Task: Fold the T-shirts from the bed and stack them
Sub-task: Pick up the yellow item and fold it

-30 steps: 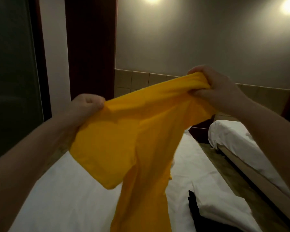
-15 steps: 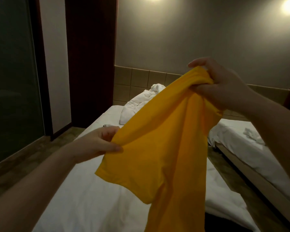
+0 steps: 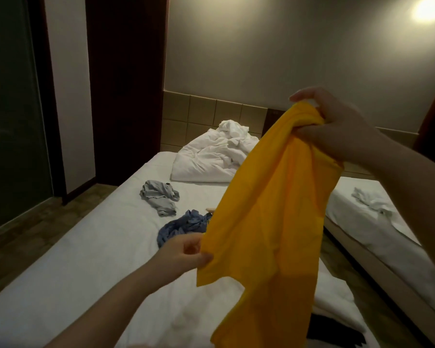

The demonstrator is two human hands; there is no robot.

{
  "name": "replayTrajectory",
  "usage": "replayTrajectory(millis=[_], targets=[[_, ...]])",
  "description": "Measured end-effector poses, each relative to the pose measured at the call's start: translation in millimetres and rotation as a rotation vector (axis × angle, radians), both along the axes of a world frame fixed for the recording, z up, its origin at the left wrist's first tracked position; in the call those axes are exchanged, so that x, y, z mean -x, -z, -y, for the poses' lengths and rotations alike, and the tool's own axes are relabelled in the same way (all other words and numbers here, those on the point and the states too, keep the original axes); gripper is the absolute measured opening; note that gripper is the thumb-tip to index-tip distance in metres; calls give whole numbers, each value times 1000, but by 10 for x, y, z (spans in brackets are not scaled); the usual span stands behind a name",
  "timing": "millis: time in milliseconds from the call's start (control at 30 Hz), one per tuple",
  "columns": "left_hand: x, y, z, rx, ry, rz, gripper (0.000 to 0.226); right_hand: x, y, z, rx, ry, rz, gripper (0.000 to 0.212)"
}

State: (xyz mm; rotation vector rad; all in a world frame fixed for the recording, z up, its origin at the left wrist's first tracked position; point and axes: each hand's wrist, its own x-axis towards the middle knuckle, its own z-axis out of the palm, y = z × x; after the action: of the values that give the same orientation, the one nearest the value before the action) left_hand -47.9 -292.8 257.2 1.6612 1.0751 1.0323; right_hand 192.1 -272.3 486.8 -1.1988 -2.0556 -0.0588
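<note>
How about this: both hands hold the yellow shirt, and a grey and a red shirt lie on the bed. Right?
Not red: the head view shows a blue shirt near the grey shirt on the bed. Left hand and right hand hold the yellow shirt.

Crumpled white duvet (image 3: pixel 211 156) against tiled wall band (image 3: pixel 204 109); second bed (image 3: pixel 347 214), right, bearing a rumpled white cloth (image 3: pixel 372 202); glowing wall lamp (image 3: pixel 427 8); dark wooden panel (image 3: pixel 126 84); black fabric (image 3: pixel 337 332), lower right

- No text, label, brand, number or sign can be read anywhere.
- The yellow T-shirt (image 3: pixel 269 209) shows plain fabric, with no print or tag legible.
</note>
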Motion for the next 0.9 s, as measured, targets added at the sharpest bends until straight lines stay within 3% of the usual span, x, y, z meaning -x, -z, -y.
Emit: replayTrajectory(millis=[67,167,233,300,333,400,533,633,900], targets=[[69,31,-49,-29,-102,-9,45,-24,0,13,25,6,3,52],[222,-107,-122,-42,-272,20,44,-69,2,23,59,37,50,53],[252,-271,-136,-56,-458,-206,33,-90,16,31,111,22,61,54],[133,-462,-121,-123,-535,-459,48,-71,43,42,163,-23,63,55],[33,-546,-113,-145,-474,-468,59,-46,56,48,178,-44,74,55],[-186,-696,-91,-70,-248,-285,68,23,78,51,185,-64,116,57],[-389,-789,-207,9,7,-66,27,80,118,52,225,-71,212,57],[-359,-779,-259,14,-25,-9,5,-34,111,37,283,-54,263,57],[-207,-884,-346,-168,-258,78,8,-258,202,-101,352,-2,268,60]])
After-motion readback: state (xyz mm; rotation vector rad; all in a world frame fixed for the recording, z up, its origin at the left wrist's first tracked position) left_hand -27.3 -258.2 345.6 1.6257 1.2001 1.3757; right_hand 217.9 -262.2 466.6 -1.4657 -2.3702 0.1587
